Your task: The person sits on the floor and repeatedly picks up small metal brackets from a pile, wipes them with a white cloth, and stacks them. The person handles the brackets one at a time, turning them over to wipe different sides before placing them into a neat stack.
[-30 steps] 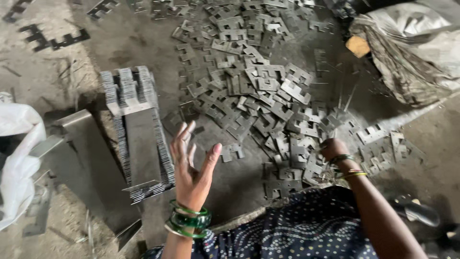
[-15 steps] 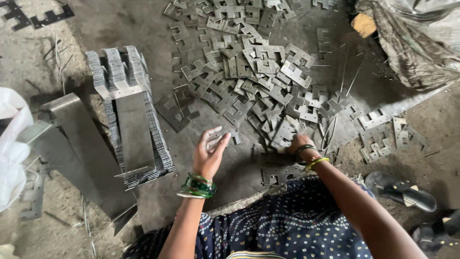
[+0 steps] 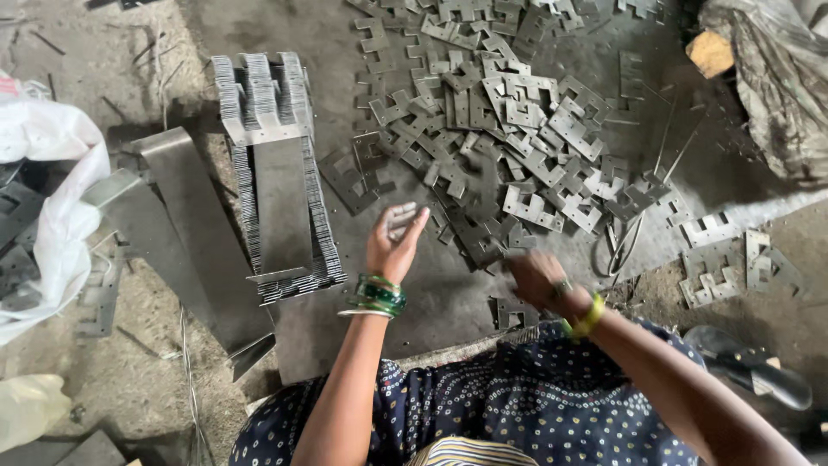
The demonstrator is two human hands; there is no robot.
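A wide scatter of flat notched metal plates (image 3: 509,129) covers the dark floor sheet (image 3: 431,293) ahead of the person. To the left stands a tall packed stack of plates (image 3: 274,164), held against a long angled metal channel (image 3: 185,233), with a white plastic bag (image 3: 56,198) beyond it. The left hand (image 3: 392,246) is raised just right of the stack, fingers loosely curled around what looks like a thin plate; the grip cannot be told for sure. The right hand (image 3: 539,280), blurred, reaches down at the near edge of the scatter, close to one loose plate (image 3: 511,312); whether it grasps anything cannot be told.
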